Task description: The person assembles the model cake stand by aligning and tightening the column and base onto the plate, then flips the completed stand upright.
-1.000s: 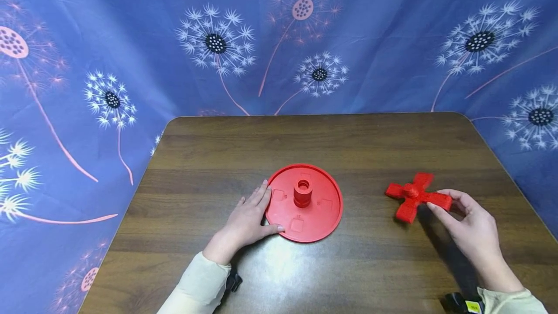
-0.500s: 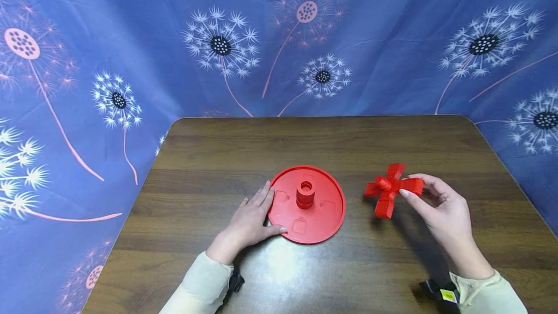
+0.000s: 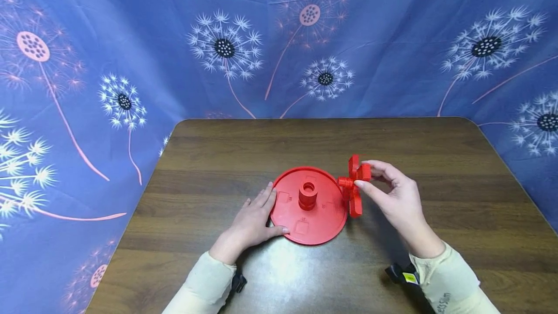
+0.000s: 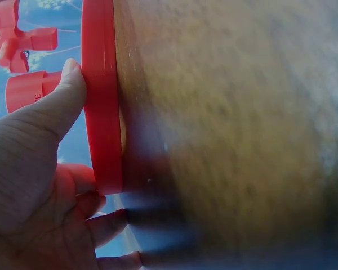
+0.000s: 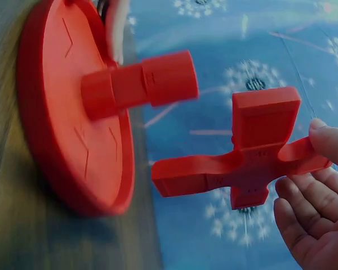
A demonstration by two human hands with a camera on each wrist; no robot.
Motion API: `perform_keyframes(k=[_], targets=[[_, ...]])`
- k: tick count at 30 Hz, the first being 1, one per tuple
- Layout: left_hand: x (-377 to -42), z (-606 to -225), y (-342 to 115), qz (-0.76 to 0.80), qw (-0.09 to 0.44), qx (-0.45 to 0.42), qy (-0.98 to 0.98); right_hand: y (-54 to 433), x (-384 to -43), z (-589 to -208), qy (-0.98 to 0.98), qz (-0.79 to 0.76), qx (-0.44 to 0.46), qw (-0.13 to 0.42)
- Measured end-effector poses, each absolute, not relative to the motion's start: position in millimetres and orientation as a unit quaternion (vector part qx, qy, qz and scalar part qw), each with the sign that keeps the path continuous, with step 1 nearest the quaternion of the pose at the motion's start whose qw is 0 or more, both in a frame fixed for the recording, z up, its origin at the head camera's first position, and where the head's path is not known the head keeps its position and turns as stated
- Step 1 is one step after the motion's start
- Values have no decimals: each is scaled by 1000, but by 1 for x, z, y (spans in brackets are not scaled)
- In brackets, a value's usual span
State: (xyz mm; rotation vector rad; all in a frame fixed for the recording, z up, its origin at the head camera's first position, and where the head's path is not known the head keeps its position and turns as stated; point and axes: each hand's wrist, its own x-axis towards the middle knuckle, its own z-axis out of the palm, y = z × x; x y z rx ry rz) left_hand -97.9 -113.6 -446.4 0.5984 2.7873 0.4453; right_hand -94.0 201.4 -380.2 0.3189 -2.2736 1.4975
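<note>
A red round base [image 3: 324,224] with a raised rim lies on the table, and a hollow red post [image 3: 307,198] stands upright at its centre. My left hand [image 3: 248,227] holds the base at its left edge, the thumb over the rim and the fingers along the side. By one arm, my right hand [image 3: 398,202] pinches a red four-armed cross piece [image 5: 256,169] between thumb and fingers. The cross piece is tilted on its side above the base's right rim, its short central stud [image 3: 346,182] pointing left toward the post. In the right wrist view, cross and post are apart.
The brown wooden table [image 3: 209,159] has rounded far corners. Behind and beside it hangs a blue cloth [image 3: 375,52] printed with dandelions. Black wrist straps [image 3: 237,282] show below both sleeves.
My right hand has carried the cross piece left from the table's right side to the base's right rim, turning its stud leftward. The left hand stays at the base's edge.
</note>
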Motion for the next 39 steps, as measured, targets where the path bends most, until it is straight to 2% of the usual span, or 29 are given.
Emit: perform_keyframes(k=[12,18,33,39], targets=[[-97,-448,-114,157,120,208,958,157,-117,-371,-845,394,280,228],[-97,-448,-114,160,123,209,957,144,-122,-365,-857,329,335,210],[-97,-448,-116,154,121,212,957,115,-126,-361,-877,240,394,136],[-97,-446,-116,157,117,217,956,107,-129,-370,-870,245,405,138]])
